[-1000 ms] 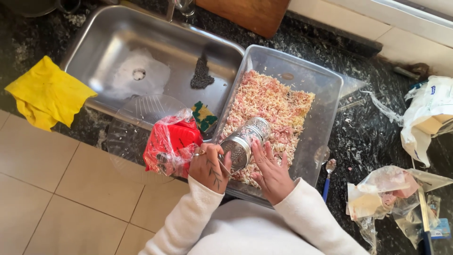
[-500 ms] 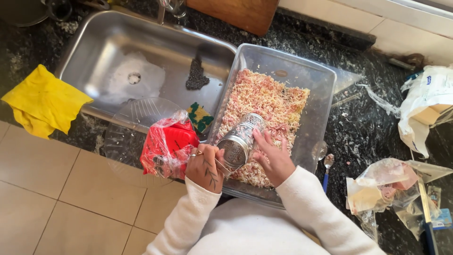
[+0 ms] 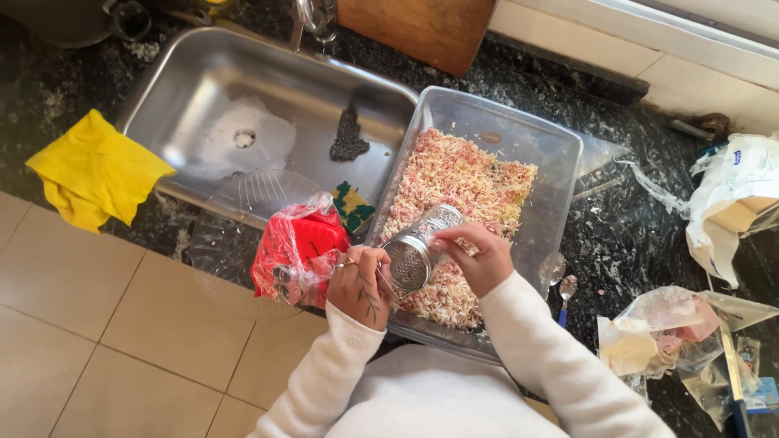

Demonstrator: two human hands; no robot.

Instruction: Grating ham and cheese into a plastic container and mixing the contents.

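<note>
- Grater: round metal drum, lying tilted over the near end of the tub, its open end toward the person
- Left hand: closed round the near end of the grater, steadying it; a ring shows on one finger
- Right hand: fingers curled together against the grater's side, pressing something too small to make out
- Tub: clear plastic, rectangular, on the dark counter just right of the sink; holds a bed of pink and pale shreds
- Sink: steel, with a dark scourer and a green and yellow sponge at its right side
- Red pack: in clear wrap, just left of the left hand, resting on a clear round lid
- Yellow cloth: at the counter edge, well left
- Spoon: blue handle, right of the tub
- Bags: crumpled plastic, far right
- Handling note, as a judgement: keep the drum low over the tub so shreds fall inside, keep the left grip firm, and keep fingertips clear of the holes as the piece gets small
</note>
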